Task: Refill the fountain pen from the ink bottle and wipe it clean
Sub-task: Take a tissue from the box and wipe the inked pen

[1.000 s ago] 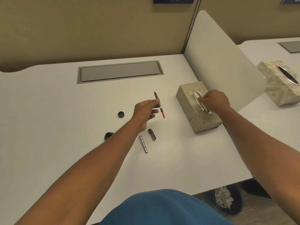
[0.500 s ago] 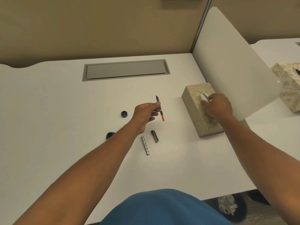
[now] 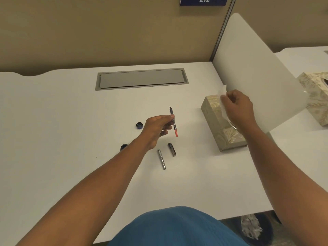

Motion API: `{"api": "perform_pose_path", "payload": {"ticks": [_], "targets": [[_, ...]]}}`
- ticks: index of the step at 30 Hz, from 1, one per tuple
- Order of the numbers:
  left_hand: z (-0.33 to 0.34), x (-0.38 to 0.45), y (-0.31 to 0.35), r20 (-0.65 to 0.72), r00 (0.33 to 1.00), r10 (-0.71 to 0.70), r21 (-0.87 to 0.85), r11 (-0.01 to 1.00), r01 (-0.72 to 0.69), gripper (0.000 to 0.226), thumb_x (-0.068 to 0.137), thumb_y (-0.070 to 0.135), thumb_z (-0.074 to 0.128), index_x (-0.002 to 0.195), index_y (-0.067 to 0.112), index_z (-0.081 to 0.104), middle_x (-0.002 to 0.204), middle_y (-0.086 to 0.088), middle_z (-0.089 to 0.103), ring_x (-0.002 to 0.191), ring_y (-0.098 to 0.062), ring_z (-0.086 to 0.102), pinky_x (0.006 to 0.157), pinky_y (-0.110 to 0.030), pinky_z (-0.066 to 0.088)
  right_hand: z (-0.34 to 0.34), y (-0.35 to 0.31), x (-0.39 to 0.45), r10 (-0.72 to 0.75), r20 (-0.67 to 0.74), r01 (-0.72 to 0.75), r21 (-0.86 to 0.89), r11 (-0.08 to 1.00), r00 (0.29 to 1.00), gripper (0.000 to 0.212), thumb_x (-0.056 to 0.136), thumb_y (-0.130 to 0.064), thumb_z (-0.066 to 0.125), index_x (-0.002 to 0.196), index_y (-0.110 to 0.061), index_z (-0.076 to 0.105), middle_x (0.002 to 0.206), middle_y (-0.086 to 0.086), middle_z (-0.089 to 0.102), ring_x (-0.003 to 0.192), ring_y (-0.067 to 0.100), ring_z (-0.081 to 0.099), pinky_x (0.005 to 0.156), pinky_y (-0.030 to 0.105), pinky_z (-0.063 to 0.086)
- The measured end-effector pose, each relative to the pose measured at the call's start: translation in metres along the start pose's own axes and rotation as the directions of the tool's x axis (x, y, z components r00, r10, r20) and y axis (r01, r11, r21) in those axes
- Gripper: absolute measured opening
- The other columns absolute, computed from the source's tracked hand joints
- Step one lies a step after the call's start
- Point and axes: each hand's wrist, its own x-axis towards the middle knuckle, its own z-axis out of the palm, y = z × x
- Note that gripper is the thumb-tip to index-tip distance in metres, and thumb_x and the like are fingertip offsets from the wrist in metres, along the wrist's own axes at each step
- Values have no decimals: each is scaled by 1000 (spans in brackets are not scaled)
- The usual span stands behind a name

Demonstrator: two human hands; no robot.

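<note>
My left hand (image 3: 158,127) holds the fountain pen's inner section (image 3: 173,121) above the white desk (image 3: 62,139), nib pointing away and its red converter end toward me. My right hand (image 3: 237,108) pinches a white tissue (image 3: 222,96) that rises out of the patterned tissue box (image 3: 215,125). The ink bottle (image 3: 123,147) stands open on the desk, half hidden behind my left forearm. Its dark cap (image 3: 139,125) lies apart, further back. The silver pen barrel (image 3: 161,158) and the dark pen cap (image 3: 172,149) lie on the desk below my left hand.
A grey cable hatch (image 3: 142,78) is set into the desk at the back. A white divider panel (image 3: 257,68) stands right of the tissue box, with a second tissue box (image 3: 316,96) beyond it. A bin (image 3: 255,228) sits under the desk's right edge.
My right hand has lifted from the tissue box opening and drawn a tissue up out of it. The left hand keeps the pen section almost still.
</note>
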Motion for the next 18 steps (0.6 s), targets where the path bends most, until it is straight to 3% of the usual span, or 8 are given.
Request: {"api": "perform_pose_path", "payload": {"ticks": [3,7,11,15,18], "targets": [[-6,-6,2,-7,1000,5,-16,1000,-5,19,87,31,74,94,13,74,84,1,72,73,-12,62,68,-25,46,6,-10,-11,-4,20,1,149,989,1000,21,91,-33,57,88,-13,64,77,-6,60,70,13,53,67,32,46],[-13,-12,5,4,1000,18,-29,999,-17,19,88,30,73,96,13,73,82,3,71,74,-13,62,68,-24,47,13,-26,-21,-17,47,5,241,970,999,24,88,-36,57,83,-14,63,80,1,60,72,14,51,65,32,44],[-19,-19,5,75,997,23,-49,999,-20,11,91,27,70,91,16,73,85,4,72,86,-15,62,72,-26,48,18,-47,-28,89,100,-124,425,897,991,23,90,-26,57,67,-25,54,70,-5,50,67,14,43,63,31,38],[-25,-25,4,183,983,6,-194,981,30,11,92,20,69,100,13,73,107,0,70,98,-20,63,88,-35,55,28,-66,-36,255,237,-348,651,674,938,13,94,-18,56,80,-18,57,86,0,55,76,16,54,62,31,51],[-30,-29,5,239,971,-15,-255,964,77,11,93,17,66,100,10,71,118,-4,67,104,-29,65,97,-48,54,41,-71,-45,383,401,-539,748,387,832,9,90,-16,61,95,-9,58,87,7,59,53,18,58,53,26,52]]}}
